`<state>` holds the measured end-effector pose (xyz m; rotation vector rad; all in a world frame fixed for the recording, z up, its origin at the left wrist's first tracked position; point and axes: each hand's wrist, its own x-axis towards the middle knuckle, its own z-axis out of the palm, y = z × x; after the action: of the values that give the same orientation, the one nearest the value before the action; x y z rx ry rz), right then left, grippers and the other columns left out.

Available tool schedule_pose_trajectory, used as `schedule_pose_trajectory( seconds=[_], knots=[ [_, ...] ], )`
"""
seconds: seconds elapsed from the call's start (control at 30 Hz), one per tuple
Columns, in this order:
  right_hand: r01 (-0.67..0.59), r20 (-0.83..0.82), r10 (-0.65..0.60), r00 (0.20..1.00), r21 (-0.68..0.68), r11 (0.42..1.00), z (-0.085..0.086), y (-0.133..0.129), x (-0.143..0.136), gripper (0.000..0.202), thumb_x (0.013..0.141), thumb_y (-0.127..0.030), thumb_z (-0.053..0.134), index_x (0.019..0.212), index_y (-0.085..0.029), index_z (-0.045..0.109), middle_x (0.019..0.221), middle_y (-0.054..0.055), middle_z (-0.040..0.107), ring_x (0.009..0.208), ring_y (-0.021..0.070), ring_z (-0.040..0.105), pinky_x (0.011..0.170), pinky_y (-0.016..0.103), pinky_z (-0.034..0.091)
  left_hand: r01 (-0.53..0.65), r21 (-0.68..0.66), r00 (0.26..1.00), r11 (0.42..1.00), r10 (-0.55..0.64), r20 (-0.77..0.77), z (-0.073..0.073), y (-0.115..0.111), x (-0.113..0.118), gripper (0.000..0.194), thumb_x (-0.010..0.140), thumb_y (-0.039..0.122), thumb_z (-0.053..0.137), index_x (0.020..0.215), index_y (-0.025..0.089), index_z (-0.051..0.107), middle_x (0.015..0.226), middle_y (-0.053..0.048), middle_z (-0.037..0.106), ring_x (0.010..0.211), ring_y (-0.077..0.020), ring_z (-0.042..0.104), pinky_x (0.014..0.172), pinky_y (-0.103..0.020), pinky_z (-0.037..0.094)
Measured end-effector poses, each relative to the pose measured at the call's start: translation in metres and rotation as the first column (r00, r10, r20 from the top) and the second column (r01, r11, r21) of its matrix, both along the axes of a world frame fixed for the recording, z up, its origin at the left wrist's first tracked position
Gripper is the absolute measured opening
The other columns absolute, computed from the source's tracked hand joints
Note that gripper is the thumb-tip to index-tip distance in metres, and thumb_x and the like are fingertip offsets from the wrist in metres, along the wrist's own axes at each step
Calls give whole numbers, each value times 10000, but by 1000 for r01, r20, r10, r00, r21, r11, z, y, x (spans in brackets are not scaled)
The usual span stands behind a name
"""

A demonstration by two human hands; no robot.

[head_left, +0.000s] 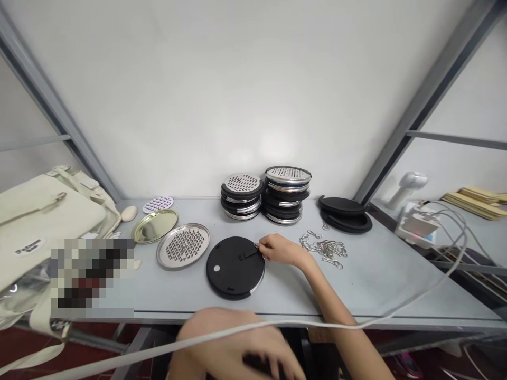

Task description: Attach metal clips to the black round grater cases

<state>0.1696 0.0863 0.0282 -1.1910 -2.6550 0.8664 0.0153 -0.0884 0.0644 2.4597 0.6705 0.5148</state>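
the right hand [279, 249] reaches in from the lower right, its forearm slanting up over the table edge, wrist bent, the back of the hand upward. its thumb and fingers are pinched together on a small metal clip [256, 245] at the right rim of a round black lid [232, 269], which lies flat near the front of the table [293, 293]. the left hand [237, 352] is low, blurred and close to the camera, below the table's front edge; i cannot tell whether it grasps anything. a white cable [158, 349] runs across the view, covering part of the left hand and the right forearm.

just left of the black lid is a metal grater plate [183, 246], then a gold-coloured lid [155, 227] with a purple and white disc [158, 204] behind it. a pale bag [59, 211] takes up the far left. at the back, by the wall, are two stacks of graters, a left stack [242, 199] and a taller right stack [287, 196]. a loose heap of metal clips [331, 248] lies right of the right hand, and two more black lids [344, 206] overlap behind it.
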Motion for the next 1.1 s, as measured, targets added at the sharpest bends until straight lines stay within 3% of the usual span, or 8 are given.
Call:
schedule_pose_trajectory(
  seconds=[0.03,0.07,0.13,0.23,0.3,0.5,0.83,1.1],
  knots=[
    [3,2,-3,1000,5,1000,0,0,0,310,876,-202,433,614,-142,588,605,30,627,533,101,488,558,210,370,-34,-28,999,999,34,-8,1,11,-9,296,940,398,498,1195,277,590,1008,-4,679,904,-143,660,774,-227,539],
    [5,3,-5,1000,9,1000,0,0,0,310,876,-203,438,614,-141,591,599,29,624,532,102,485,556,211,367,-249,-54,968,967,251,14,1,20,-16,260,933,379,515,1161,287,601,1017,9,676,904,-146,653,806,-243,529],
    [3,4,-3,1000,11,1000,1,0,0,310,880,-209,445,619,-140,595,590,27,620,536,103,490,559,209,368,-533,-63,845,844,535,23,-5,34,-25,218,948,338,475,1111,280,608,1044,5,654,923,-151,635,789,-250,521],
    [-5,7,5,1000,4,1000,0,1,1,319,894,-227,433,644,-137,610,615,35,639,550,106,512,570,206,377,-700,35,715,714,698,50,-24,50,-26,191,942,268,470,1093,240,583,1075,-30,614,1030,-193,582,901,-326,480],
    [-9,13,9,1000,2,1000,0,1,1,317,894,-222,425,662,-133,621,649,45,660,563,108,525,571,205,380,-723,103,689,683,723,44,-36,60,-22,188,928,240,486,1094,230,574,1092,-45,591,1046,-211,563,926,-364,462],
    [-27,41,26,999,12,1000,1,0,1,217,810,-142,463,683,-124,637,654,38,654,585,112,518,561,204,357,-699,144,714,700,692,106,-54,80,-11,199,935,190,446,1092,224,564,1085,-52,570,1032,-204,551,928,-376,456],
    [-43,71,40,997,39,998,1,1,1,255,840,-174,434,653,-134,603,601,8,572,571,111,418,554,227,303,-675,118,738,729,660,142,-57,81,-13,233,934,157,409,1086,231,569,1087,-56,569,1036,-202,546,934,-382,465],
    [-62,100,59,993,21,998,2,1,0,220,828,-154,447,696,-127,621,644,17,600,590,116,448,558,220,322,-675,107,737,730,661,140,-59,81,-13,235,938,155,406,1100,235,557,1102,-52,558,1055,-204,528,957,-392,447]
  ],
)
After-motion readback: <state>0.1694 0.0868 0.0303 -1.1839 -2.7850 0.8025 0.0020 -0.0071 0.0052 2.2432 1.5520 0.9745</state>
